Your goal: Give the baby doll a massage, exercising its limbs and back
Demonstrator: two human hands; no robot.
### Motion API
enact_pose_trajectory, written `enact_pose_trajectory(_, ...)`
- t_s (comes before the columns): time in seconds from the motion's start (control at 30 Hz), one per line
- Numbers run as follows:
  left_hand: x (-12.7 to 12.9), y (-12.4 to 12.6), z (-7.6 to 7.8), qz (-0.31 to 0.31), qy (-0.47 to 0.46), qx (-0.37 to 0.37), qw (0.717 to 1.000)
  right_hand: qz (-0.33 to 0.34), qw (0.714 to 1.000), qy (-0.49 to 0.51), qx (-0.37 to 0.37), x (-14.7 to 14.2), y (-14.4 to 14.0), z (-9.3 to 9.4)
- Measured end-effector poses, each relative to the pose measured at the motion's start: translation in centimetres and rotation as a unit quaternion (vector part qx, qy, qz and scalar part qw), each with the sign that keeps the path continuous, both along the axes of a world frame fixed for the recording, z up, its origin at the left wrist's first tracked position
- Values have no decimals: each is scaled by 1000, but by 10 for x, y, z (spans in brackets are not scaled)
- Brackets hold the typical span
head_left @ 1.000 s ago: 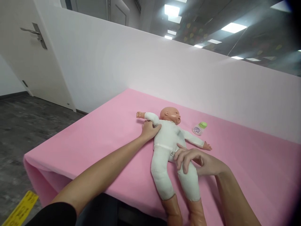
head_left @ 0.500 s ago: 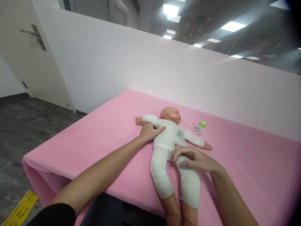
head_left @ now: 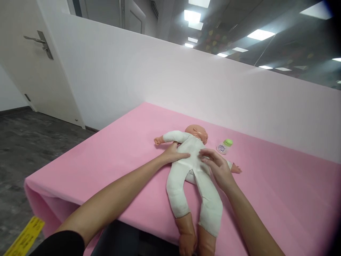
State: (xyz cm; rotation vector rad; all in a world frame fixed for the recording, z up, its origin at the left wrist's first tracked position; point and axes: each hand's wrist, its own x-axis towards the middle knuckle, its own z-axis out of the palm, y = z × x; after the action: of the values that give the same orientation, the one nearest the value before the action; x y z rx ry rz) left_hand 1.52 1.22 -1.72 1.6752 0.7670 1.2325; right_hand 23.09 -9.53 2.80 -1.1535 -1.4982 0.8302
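A baby doll (head_left: 192, 167) in a white suit lies on the pink table (head_left: 112, 160), head toward the far wall, bare feet hanging over the near edge. Its body is rolled partly toward its right side, face turned away to the right. My left hand (head_left: 174, 155) grips the doll's torso under its left-side arm. My right hand (head_left: 215, 166) rests on the torso's other side, fingers spread over the white cloth. A small bottle with a green cap (head_left: 224, 145) lies just right of the doll's head.
A white partition wall (head_left: 186, 89) runs along the table's far edge. A white door (head_left: 34, 60) with a metal handle stands at the left above dark floor. A yellow strip (head_left: 22, 238) lies on the floor at the bottom left.
My right hand moved up from the doll's thigh to its torso. The doll rolled from flat on its back toward its side, legs closing together, head turning away.
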Motion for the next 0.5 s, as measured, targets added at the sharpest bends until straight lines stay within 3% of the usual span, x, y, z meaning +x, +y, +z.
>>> enact_pose_trajectory(0.13, 2, 1, -2, -23, 2, -31, 999, -123, 992, 11, 3, 16, 14, -13)
enact_pose_trajectory(0.37, 7, 6, -8, -28, -19, -55, 998, -183, 981, -63, 4, 25, 28, -33)
enact_pose_trajectory(0.5, 8, 4, -3, -25, -14, -86, 996, -244, 968, -47, 28, 39, 61, -47)
